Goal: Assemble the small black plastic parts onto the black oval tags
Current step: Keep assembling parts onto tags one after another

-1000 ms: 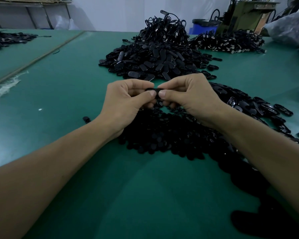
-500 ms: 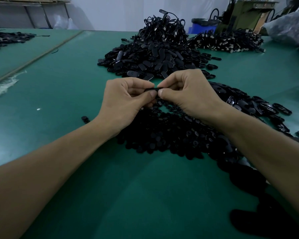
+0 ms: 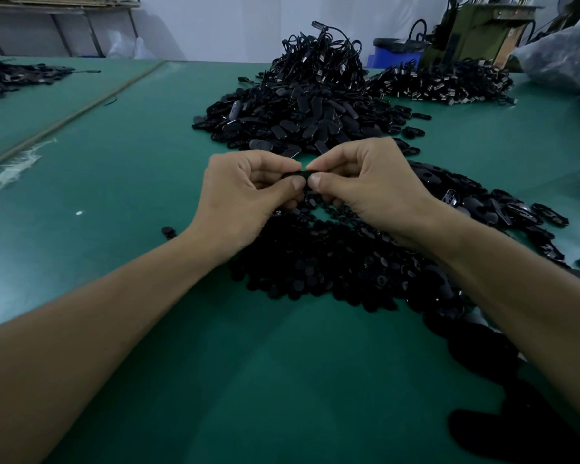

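**Head view: one tag clamped between both my hands**

My left hand [image 3: 245,199] and right hand [image 3: 365,192] each keep a grip clamped on one black oval tag [image 3: 293,175], thumbs nearly tip to tip, just above the far edge of the heap of small parts [image 3: 332,262]. My fingers hide whether a part is seated. Uneven thumb pressure could skew it or pop it into the heap, lost among lookalikes. My open room is left of the heap, over green tabletop [image 3: 114,195]. Beyond it the pile of tags [image 3: 298,115] sits near.
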A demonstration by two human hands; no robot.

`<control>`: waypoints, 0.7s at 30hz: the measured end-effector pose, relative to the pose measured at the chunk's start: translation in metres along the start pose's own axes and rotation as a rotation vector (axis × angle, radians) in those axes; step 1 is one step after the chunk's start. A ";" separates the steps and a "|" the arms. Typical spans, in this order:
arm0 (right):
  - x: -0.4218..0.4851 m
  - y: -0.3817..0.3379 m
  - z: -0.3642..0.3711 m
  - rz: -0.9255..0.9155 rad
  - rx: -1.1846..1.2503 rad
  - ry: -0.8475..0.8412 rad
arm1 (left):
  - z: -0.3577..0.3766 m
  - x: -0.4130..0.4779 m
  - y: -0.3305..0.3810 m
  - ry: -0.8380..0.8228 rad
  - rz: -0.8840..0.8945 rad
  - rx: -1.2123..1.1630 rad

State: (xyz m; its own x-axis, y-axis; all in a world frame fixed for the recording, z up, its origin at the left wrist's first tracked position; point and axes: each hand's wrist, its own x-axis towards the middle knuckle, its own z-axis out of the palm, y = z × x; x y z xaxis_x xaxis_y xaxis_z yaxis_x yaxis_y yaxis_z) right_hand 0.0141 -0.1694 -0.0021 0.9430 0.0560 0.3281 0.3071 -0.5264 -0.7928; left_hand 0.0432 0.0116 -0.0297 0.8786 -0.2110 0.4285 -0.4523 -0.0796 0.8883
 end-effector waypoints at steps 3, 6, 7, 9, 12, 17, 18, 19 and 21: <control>0.000 0.001 0.000 0.002 -0.027 0.006 | -0.001 0.000 -0.002 -0.008 -0.006 0.002; -0.001 -0.001 0.002 -0.022 -0.040 0.003 | -0.002 0.001 -0.001 -0.003 0.008 0.020; -0.001 -0.002 0.002 -0.028 -0.039 0.001 | -0.002 0.001 -0.001 0.000 0.014 0.030; -0.002 -0.004 0.003 -0.028 -0.036 -0.001 | -0.003 0.001 0.000 0.001 0.016 0.033; 0.000 -0.004 0.001 -0.024 -0.075 -0.003 | -0.002 0.001 -0.002 0.025 0.013 0.032; 0.002 0.010 -0.012 0.032 -0.645 0.003 | -0.010 0.008 -0.009 0.231 -0.001 0.077; 0.001 0.015 -0.015 0.102 -0.806 -0.013 | -0.013 0.010 -0.011 0.277 -0.004 0.098; 0.000 0.020 -0.017 0.184 -0.928 -0.029 | -0.016 0.012 -0.012 0.310 -0.009 0.123; -0.003 0.023 -0.019 0.304 -1.011 -0.061 | -0.021 0.015 -0.015 0.346 -0.029 0.165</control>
State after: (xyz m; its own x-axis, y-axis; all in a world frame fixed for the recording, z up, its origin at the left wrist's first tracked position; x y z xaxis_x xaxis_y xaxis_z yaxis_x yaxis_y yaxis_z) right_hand 0.0159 -0.1976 -0.0114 0.9757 -0.1693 0.1392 -0.1665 -0.9855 -0.0319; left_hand 0.0665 0.0298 -0.0330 0.8783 0.1327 0.4593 -0.4205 -0.2427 0.8742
